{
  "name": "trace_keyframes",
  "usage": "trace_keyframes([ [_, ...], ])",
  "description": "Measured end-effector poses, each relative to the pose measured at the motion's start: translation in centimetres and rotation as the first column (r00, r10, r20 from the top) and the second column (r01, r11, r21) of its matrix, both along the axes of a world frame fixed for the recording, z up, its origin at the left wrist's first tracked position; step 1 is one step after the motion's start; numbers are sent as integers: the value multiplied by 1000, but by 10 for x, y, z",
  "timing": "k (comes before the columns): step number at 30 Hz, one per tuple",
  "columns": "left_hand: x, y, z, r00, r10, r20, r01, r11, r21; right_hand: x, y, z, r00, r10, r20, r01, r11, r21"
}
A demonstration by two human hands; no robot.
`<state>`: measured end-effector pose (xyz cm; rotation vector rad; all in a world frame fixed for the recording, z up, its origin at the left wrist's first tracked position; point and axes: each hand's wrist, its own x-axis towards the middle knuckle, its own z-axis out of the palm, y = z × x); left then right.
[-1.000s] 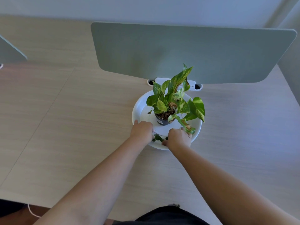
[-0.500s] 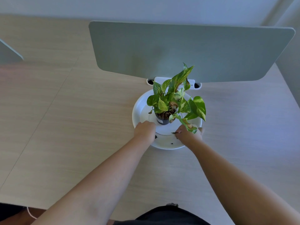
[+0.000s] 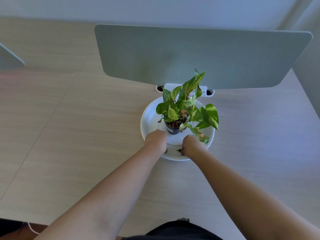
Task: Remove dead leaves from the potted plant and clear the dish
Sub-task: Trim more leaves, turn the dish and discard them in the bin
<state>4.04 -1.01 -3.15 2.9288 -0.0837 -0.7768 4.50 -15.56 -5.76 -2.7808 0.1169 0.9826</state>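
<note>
Head view: both hands work the near rim of the dish, plant not yet fully cleaned.

The left hand (image 3: 155, 141) is curled, its contents hidden; the right hand (image 3: 193, 146) is pinched on a small dark leaf scrap (image 3: 179, 150) just left of its fingers. The dish (image 3: 147, 118) lies under both hands, the potted plant (image 3: 183, 108) just beyond the fingertips. Browned leaves (image 3: 183, 113) remain on the plant, so removal appears incomplete.
</note>
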Motion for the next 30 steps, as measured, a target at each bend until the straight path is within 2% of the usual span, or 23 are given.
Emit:
trace_keyframes([
  [2,1,1,1,1000,0,-2,0,1000,5,8,1,-9,988,157,-14,-157,988,-8],
  [5,2,5,0,1000,2,-1,-2,1000,-10,10,-2,-17,986,164,2,-164,986,-27],
  [7,3,8,-1,1000,-1,6,1,1000,-22,5,-2,-9,998,-5,64,-2,994,112],
  [11,5,13,-4,1000,-4,4,4,999,-50,6,-12,-12,993,25,118,-53,968,247],
  [13,6,16,-5,1000,5,1,-5,997,-80,8,-18,-8,994,-57,96,20,938,346],
  [15,7,19,-6,1000,21,4,-20,991,-134,13,-26,1,975,-153,161,80,917,390],
  [19,8,24,-11,993,116,26,-104,955,-278,18,-40,22,966,-162,201,71,916,395],
  [22,9,27,-9,983,178,52,-147,919,-365,18,-41,19,977,-160,144,95,922,375],
  [26,9,35,-7,965,255,58,-206,879,-430,8,-28,2,997,-45,62,21,942,335],
  [30,10,42,-3,933,359,18,-313,836,-450,3,-15,-9,987,62,145,-97,963,250],
])
